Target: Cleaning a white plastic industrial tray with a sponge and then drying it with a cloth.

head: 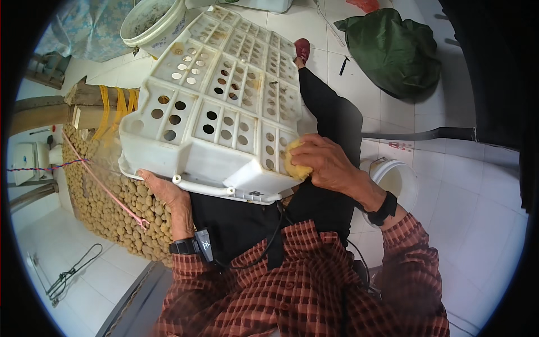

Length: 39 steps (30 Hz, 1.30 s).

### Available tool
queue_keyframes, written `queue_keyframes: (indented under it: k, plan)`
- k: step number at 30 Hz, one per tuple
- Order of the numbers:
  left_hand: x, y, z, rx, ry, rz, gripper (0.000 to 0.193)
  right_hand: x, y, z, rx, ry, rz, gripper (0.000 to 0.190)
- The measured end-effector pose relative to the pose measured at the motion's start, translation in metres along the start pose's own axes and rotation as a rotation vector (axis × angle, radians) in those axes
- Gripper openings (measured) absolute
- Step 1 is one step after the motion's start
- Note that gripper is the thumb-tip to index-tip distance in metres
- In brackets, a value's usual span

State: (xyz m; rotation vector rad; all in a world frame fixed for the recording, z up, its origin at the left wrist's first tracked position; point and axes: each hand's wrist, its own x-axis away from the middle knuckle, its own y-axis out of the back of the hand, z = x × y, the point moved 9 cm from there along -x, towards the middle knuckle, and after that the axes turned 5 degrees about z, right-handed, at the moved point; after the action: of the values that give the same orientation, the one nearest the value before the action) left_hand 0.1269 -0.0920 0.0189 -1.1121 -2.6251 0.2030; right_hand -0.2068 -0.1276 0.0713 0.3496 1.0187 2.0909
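Observation:
A white plastic crate (202,84) lies tilted over my lap, its perforated underside facing up. Brownish stains mark several of its panels. My left hand (166,189) grips the near left rim, thumb showing on the outside and fingers hidden beneath. A white tubular handle (204,186) runs along the near side, just right of that hand. My right hand (324,162) holds a yellow sponge (297,162) pressed against the near right corner of the crate.
Potatoes (126,215) heap on the left, with a pink stick (105,185) across them. A white bucket (396,181) with cloudy liquid stands right. Another bucket (153,27) is at the far left. A dark green bag (391,54) and a small black razor-like tool (344,66) lie on the tiles.

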Motion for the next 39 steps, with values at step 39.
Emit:
queue_keyframes:
  k: [39]
  plan:
    - [-0.005,0.009,0.008,-0.005,-0.027,-0.092,0.068,-0.059,0.004,-0.031,-0.009,-0.028,0.104,0.044]
